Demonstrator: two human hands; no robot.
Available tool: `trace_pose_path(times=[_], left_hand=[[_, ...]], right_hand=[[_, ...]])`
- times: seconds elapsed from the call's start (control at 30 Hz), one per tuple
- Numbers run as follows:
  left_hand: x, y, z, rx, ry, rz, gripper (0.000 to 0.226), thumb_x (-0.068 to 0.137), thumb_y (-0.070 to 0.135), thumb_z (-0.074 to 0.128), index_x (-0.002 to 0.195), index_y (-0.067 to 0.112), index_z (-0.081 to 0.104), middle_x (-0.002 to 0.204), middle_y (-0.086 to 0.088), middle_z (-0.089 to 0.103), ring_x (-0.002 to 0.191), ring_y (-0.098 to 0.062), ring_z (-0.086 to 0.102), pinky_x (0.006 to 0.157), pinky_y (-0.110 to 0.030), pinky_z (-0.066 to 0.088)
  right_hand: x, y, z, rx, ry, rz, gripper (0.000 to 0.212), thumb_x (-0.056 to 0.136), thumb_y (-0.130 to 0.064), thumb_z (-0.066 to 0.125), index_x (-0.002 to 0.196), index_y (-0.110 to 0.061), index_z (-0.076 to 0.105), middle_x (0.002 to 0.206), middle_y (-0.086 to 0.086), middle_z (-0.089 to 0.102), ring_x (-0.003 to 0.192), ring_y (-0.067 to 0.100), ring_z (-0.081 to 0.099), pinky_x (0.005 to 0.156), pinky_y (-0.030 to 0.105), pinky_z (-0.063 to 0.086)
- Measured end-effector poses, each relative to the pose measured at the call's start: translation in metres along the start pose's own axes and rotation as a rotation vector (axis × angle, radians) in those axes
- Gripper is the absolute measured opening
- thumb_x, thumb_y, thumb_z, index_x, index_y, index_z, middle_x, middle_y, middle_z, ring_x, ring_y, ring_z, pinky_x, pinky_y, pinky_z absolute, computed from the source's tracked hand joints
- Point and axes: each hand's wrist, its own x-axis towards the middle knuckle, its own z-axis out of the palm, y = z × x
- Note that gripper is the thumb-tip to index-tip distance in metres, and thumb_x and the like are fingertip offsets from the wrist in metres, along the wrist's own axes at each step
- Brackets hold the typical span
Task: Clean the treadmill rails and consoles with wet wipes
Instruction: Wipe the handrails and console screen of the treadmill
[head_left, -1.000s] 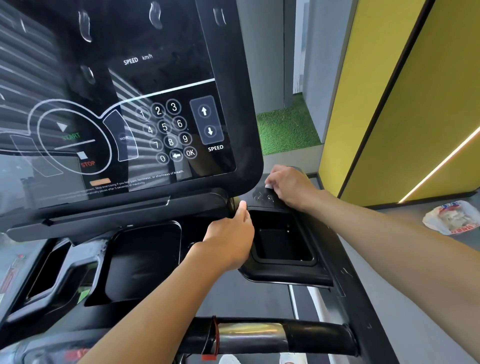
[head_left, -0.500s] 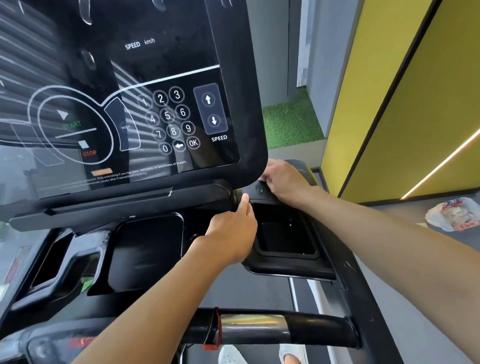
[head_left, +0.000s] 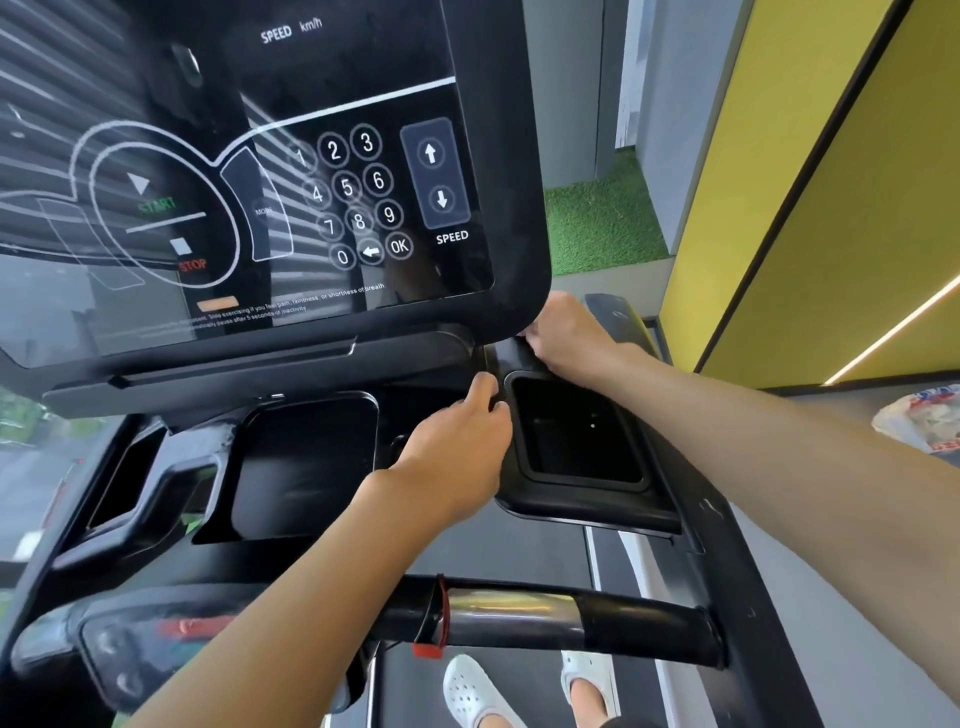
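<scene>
In the head view, your left hand (head_left: 457, 447) curls over the left rim of the cup-holder tray (head_left: 582, 499), thumb on top. Your right hand (head_left: 569, 335) lies knuckles-up on the ledge just beyond that tray, beneath the lower right corner of the console (head_left: 332, 104). You cannot tell whether it pinches a wipe. The handrail (head_left: 639, 618) crosses nearer you than both hands.

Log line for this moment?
left hand: grips right tray edge | right hand: on tray's back rim, under console corner | wipe: hidden
</scene>
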Motion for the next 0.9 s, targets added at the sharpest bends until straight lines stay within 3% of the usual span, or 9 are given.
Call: trace_pose_path(times=[0.13,0.27,0.4,0.53,0.6,0.7,0.77,0.9], left_hand=[[-0.009,0.000,0.000,0.037,0.002,0.028,0.035,0.099,0.022,0.055,0.133,0.015,0.054,0.150,-0.009,0.034,0.119,-0.025,0.056,0.101,-0.037,0.045],[-0.011,-0.001,-0.006,0.040,-0.011,0.018,0.047,0.101,0.030,0.054,0.145,0.018,0.045,0.161,-0.004,0.024,0.133,-0.026,0.046,0.110,-0.042,0.037],[-0.012,0.001,-0.008,0.050,-0.029,0.019,0.050,0.100,0.030,0.056,0.147,0.018,0.043,0.163,-0.004,0.022,0.136,-0.025,0.043,0.112,-0.042,0.035],[-0.015,0.002,-0.007,0.028,-0.028,-0.004,0.054,0.101,0.032,0.055,0.150,0.019,0.039,0.165,-0.004,0.018,0.141,-0.023,0.039,0.114,-0.039,0.032],[-0.017,0.001,-0.006,-0.006,-0.007,-0.016,0.053,0.100,0.033,0.056,0.149,0.020,0.042,0.164,-0.002,0.021,0.142,-0.021,0.037,0.114,-0.036,0.031],[-0.022,-0.001,-0.005,-0.079,0.043,-0.042,0.047,0.099,0.034,0.059,0.143,0.021,0.051,0.161,0.002,0.030,0.141,-0.017,0.037,0.114,-0.032,0.029],[-0.024,-0.002,-0.004,-0.116,0.068,-0.060,0.044,0.098,0.035,0.060,0.139,0.021,0.056,0.158,0.004,0.036,0.140,-0.016,0.037,0.113,-0.031,0.029],[-0.026,-0.001,-0.007,-0.187,0.106,-0.102,0.036,0.093,0.034,0.068,0.125,0.020,0.062,0.139,0.004,0.055,0.126,-0.017,0.048,0.107,-0.031,0.034]], right_hand=[[0.005,-0.010,0.001,-0.036,-0.022,0.094,0.017,0.097,-0.004,0.048,0.088,0.002,0.062,0.090,0.012,0.059,0.077,0.024,0.047,0.068,0.028,0.032],[-0.021,-0.013,0.004,-0.007,-0.064,-0.137,0.020,0.088,0.003,0.052,0.079,0.000,0.069,0.082,0.012,0.063,0.077,0.026,0.058,0.065,0.031,0.042],[-0.011,-0.009,0.007,0.005,-0.072,-0.096,0.018,0.089,0.000,0.051,0.083,-0.003,0.068,0.084,0.014,0.065,0.078,0.030,0.062,0.070,0.039,0.051],[0.004,-0.017,0.021,0.024,-0.011,0.036,0.018,0.094,-0.007,0.050,0.102,0.003,0.064,0.098,0.020,0.065,0.093,0.037,0.062,0.080,0.047,0.051],[-0.001,-0.021,0.024,0.020,0.005,0.007,0.013,0.091,-0.003,0.049,0.082,-0.007,0.058,0.081,0.010,0.059,0.081,0.035,0.060,0.066,0.040,0.045],[-0.018,-0.025,0.016,0.072,0.045,-0.068,0.039,0.084,0.002,0.048,0.063,-0.029,0.037,0.064,-0.006,0.044,0.064,0.023,0.048,0.057,0.027,0.030],[-0.030,-0.030,0.010,0.095,0.067,-0.098,0.046,0.083,0.004,0.048,0.060,-0.033,0.031,0.063,-0.016,0.038,0.065,0.017,0.041,0.057,0.023,0.028],[-0.057,-0.031,0.016,0.062,0.022,-0.134,0.018,0.088,0.001,0.050,0.079,-0.013,0.058,0.079,-0.003,0.052,0.077,0.019,0.047,0.066,0.033,0.040]])
